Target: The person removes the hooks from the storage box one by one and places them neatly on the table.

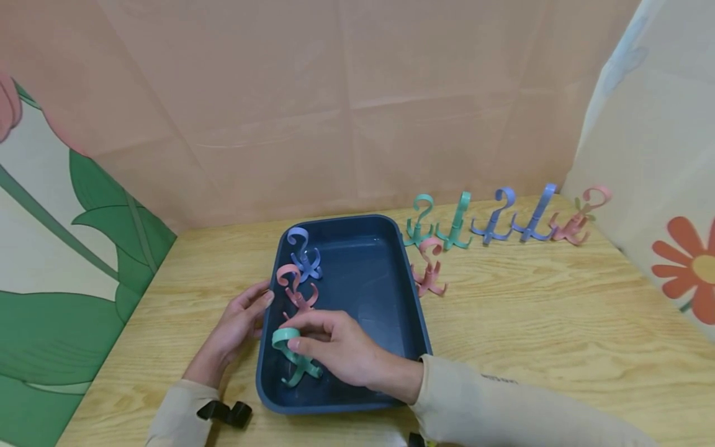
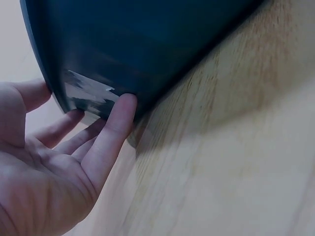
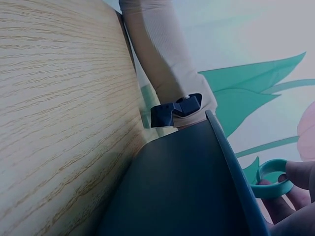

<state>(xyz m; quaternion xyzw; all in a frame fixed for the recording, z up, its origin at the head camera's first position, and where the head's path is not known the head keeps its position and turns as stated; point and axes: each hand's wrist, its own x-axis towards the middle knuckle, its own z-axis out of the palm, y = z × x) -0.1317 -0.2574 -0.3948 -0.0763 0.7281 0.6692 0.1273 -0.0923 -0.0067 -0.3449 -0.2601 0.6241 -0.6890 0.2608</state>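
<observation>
A dark blue tray point(image 1: 343, 406) stands on the table. My left hand point(image 1: 240, 323) rests against the outside of its left wall; in the left wrist view the fingertips point(image 2: 124, 105) touch that wall, with the thumb near the rim. My right hand point(image 1: 343, 347) reaches over the tray and pinches the curved top of a green multi-prong hook point(image 1: 301, 367). This hook is upright at the tray's near left corner, prongs downward. In the right wrist view its loop point(image 3: 271, 189) shows between thumb and fingers. Behind it, along the left wall, are a pink hook point(image 1: 290, 273) and a blue hook point(image 1: 301, 248).
To the tray's right stand a pink hook point(image 1: 429, 273), two green hooks point(image 1: 421, 226), two blue hooks point(image 1: 494, 217) and, farthest right, another pink hook point(image 1: 572, 223). A pinkish backdrop point(image 1: 346, 124) rises behind the wooden table point(image 1: 530, 323); patterned panels flank it.
</observation>
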